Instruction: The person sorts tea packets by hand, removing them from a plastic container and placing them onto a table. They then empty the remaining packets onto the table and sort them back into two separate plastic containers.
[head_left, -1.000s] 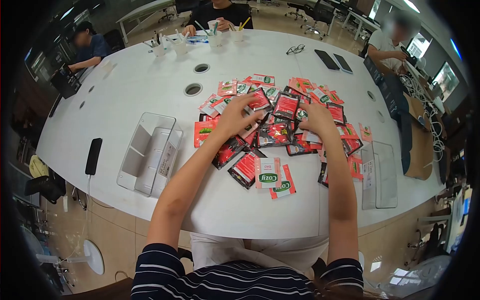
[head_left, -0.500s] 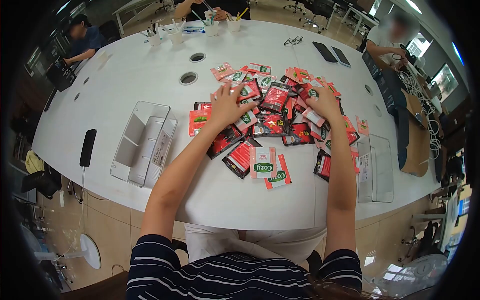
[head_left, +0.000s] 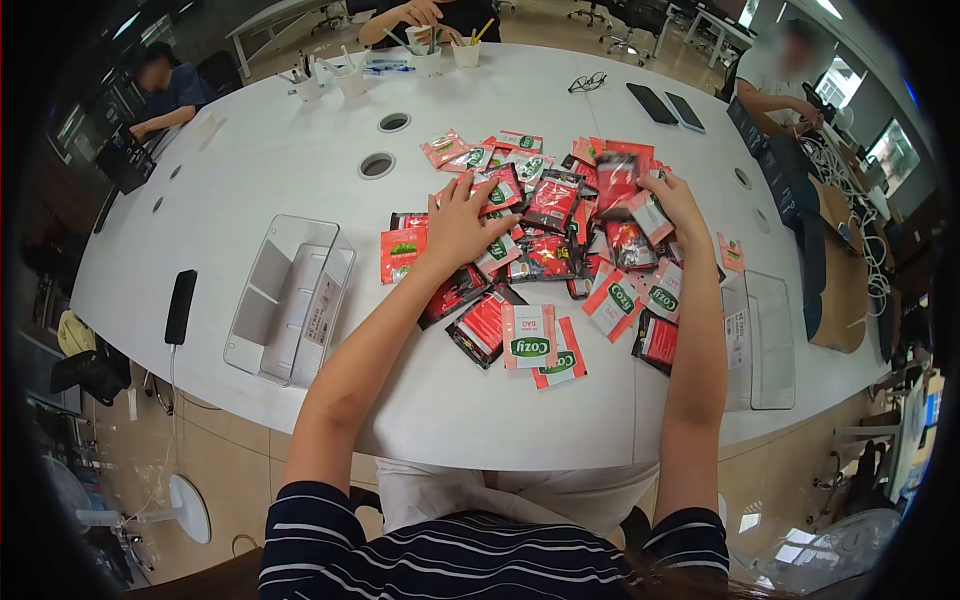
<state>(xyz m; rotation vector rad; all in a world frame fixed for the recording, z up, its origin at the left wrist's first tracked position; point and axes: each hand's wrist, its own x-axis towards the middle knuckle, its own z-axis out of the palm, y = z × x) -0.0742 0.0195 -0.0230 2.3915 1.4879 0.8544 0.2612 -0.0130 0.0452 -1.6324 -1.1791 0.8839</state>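
Observation:
A heap of small packets lies mid-table, some pink and white with a green label, such as this Cozy packet [head_left: 529,336], others black and red, such as this one [head_left: 486,325]. My left hand [head_left: 464,222] rests palm down on the heap's left side, fingers spread over the packets. At the right side of the heap, my right hand [head_left: 676,208] has its fingers bent against a pink and white packet [head_left: 650,215]. Just beyond those fingertips a black and red packet [head_left: 617,180] looks blurred and tilted up.
Clear divided bins stand left [head_left: 290,300] and right [head_left: 770,340] of the heap. A phone [head_left: 180,307] with a cable lies far left. Cups [head_left: 427,62], glasses [head_left: 587,83] and two phones [head_left: 652,103] are farther back. Three other people sit around the table; open boxes [head_left: 835,270] are at right.
My right hand has moved slightly right, and packets near it have shifted, with a pink and white one now showing lower down. My left hand stays on the heap.

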